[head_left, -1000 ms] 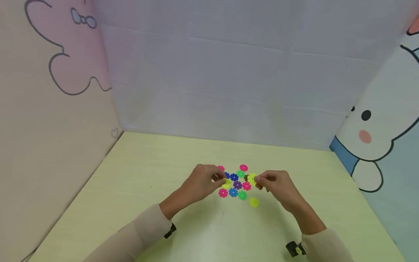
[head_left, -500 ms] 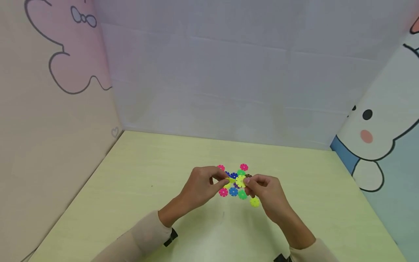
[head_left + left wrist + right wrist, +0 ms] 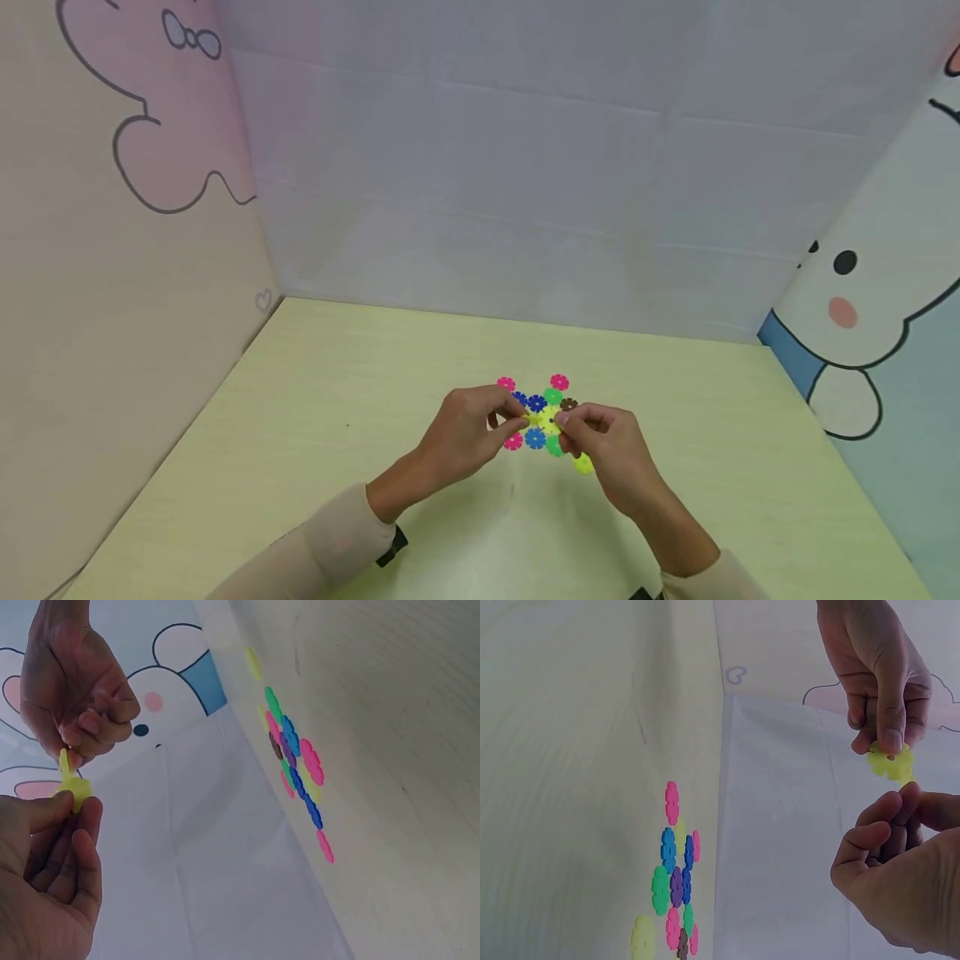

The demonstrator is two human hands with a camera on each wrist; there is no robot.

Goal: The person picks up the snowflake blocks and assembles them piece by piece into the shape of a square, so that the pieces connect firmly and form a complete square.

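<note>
My left hand (image 3: 472, 429) pinches a yellow notched plastic disc (image 3: 890, 761) between thumb and fingers. Between the thumb and fingertips of my right hand (image 3: 618, 454) is a second yellow notched disc (image 3: 548, 419), its face towards the head camera. Seen from the left wrist, this second disc (image 3: 64, 760) is nearly edge-on and crosses the left one at an angle. Their edges meet; how deep the notches engage cannot be made out. Both discs are held above the table, and fingertips cover part of each.
Several notched discs lie flat on the pale table (image 3: 360, 358) beneath the hands, among them a pink one (image 3: 559, 382), a brown one (image 3: 569, 404) and a blue one (image 3: 535, 438). A loose yellow disc (image 3: 583, 464) lies nearest the person. A white backdrop (image 3: 480, 183) stands behind.
The right hand has moved left with its yellow disc until it meets the disc in the left hand. The left hand has shifted slightly right and stays pinched on its disc.
</note>
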